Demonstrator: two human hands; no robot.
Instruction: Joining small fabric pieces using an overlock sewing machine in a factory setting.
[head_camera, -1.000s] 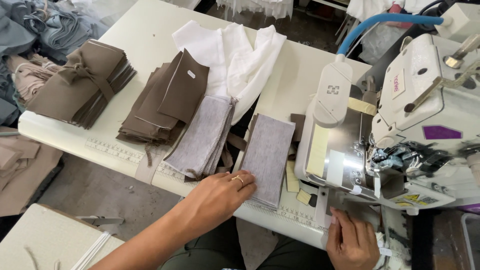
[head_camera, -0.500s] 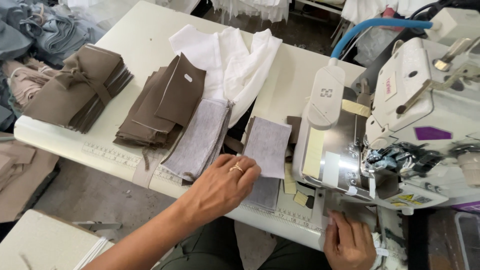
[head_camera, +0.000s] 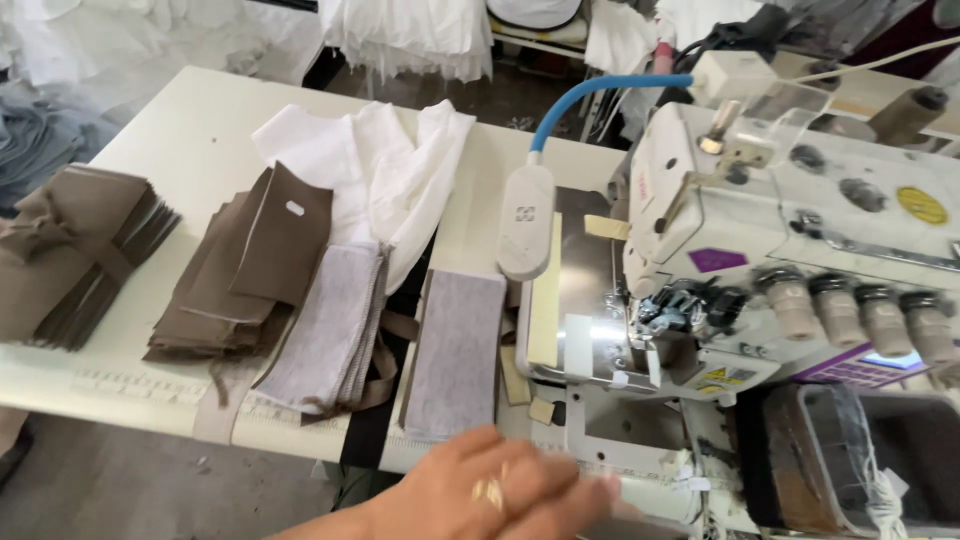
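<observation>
The left hand (head_camera: 500, 490), blurred and wearing a ring, hovers empty with fingers loosely spread at the counter's (head_camera: 200, 140) near edge. Just beyond lies a flat grey rectangular fabric stack (head_camera: 455, 350), beside the white sewing machine (head_camera: 780, 220).

The hand (head_camera: 490, 490) at the bottom is blurry, and the picture's edge cuts off its wrist, so you cannot tell if it holds anything. The other hand cannot be seen. The brown bundle (head_camera: 70, 250) runs off the left edge. The dark bin (head_camera: 850, 460) is cut off at the right corner.
</observation>
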